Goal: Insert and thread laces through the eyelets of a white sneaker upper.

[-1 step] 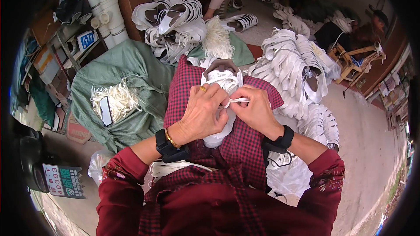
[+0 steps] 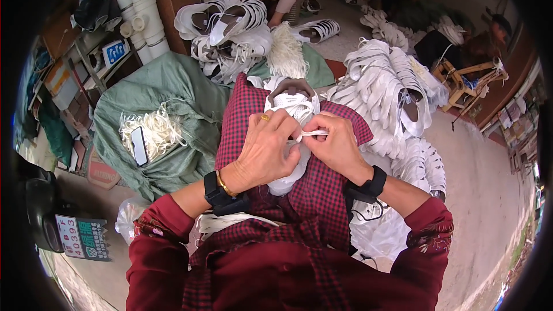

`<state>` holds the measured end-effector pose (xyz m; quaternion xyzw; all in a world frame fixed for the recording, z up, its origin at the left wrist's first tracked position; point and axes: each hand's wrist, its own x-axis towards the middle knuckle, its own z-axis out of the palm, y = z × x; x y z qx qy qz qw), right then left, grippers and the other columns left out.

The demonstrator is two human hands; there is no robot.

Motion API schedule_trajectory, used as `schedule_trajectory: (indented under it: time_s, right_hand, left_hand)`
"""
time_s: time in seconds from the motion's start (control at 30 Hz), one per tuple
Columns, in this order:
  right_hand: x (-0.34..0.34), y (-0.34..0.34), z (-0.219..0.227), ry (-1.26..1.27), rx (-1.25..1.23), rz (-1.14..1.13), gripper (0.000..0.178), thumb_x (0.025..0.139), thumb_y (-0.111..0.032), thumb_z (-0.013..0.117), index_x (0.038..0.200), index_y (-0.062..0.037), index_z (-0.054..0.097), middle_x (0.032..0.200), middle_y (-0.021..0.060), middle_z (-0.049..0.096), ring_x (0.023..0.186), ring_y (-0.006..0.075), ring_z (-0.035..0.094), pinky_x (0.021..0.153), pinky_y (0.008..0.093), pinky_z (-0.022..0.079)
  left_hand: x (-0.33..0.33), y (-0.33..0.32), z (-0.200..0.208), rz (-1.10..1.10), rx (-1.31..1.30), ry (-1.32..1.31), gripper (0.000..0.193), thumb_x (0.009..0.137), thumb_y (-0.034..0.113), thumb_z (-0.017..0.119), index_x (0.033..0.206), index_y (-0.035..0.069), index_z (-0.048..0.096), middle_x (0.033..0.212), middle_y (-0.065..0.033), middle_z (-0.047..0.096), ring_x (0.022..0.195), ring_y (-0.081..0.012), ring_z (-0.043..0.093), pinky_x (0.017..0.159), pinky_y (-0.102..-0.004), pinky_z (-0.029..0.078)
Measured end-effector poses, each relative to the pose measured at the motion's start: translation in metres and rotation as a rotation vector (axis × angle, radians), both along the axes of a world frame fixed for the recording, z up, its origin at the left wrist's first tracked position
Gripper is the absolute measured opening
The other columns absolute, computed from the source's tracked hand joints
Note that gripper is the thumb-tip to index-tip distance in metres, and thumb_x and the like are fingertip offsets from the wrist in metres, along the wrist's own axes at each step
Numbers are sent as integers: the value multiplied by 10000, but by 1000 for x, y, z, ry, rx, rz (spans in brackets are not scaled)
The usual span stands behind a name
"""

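- The white shoe [image 2: 281, 103] is resting toward the far side of the checked apron [image 2: 322, 193].
- Above the apron, the right hand [image 2: 337, 145] is pinching a white lace [image 2: 315, 133] between thumb and fingers.
- Above the apron's left part, the left hand [image 2: 268, 145] is curling close to the lace; whether it is gripping it, I cannot tell.
- Left of the apron, a pale lace bundle [image 2: 162, 132] and a phone [image 2: 139, 147] are lying on a green sack [image 2: 193, 86].
- Right of the apron, white shoe uppers [image 2: 368, 80] are lying stacked.
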<state>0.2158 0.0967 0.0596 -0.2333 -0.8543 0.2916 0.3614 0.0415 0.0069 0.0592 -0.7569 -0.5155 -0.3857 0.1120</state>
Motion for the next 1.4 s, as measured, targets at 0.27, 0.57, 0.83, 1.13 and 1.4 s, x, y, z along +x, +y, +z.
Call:
schedule_trajectory:
  time_s: [0.27, 0.57, 0.83, 1.13, 1.4]
  right_hand:
    - [18, 21, 12, -101, -234, 41, 230, 863, -89, 690, 1005, 91, 687, 859, 113, 730, 810, 89, 653, 709, 290, 568]
    - [21, 31, 49, -110, -273, -51, 550, 1044, -405, 515, 707, 18, 615, 551, -15, 511, 558, 84, 466, 517, 320, 374]
    - [-33, 87, 164, -179, 924, -28, 246, 1005, -224, 557, 1009, -28, 705, 690, 207, 589, 635, 393, 585, 596, 411, 475]
    - [-72, 100, 293, 58, 1203, 76, 335, 1024, -226, 492, 842, 30, 607, 666, 242, 557, 591, 402, 537, 581, 437, 435]
    - [-101, 35, 246, -65, 576, 314, 375, 1011, -215, 532, 734, 31, 581, 528, 80, 434, 481, 139, 417, 505, 342, 384]
  left_hand:
    - [-2, -41, -21, -252, 6, 38, 329, 737, 11, 742, 1058, 20, 672, 1047, -101, 637, 942, -295, 590, 828, -385, 515]
    - [-5, -38, -34, -283, -36, 60, 367, 745, 14, 740, 1107, -11, 682, 1148, -92, 644, 1057, -295, 586, 931, -384, 508]
    - [-11, -30, -50, -294, -88, 321, 401, 762, 80, 689, 1142, -48, 681, 1195, -101, 630, 1167, -271, 557, 1003, -384, 479]
    - [-5, -19, -52, -350, -89, 232, 365, 766, 43, 703, 1120, -46, 690, 1147, -101, 648, 1131, -264, 584, 972, -359, 505]
    - [-40, -16, -19, -110, -80, -352, 160, 838, -29, 680, 995, -2, 677, 961, -110, 666, 819, -230, 687, 751, -304, 551]
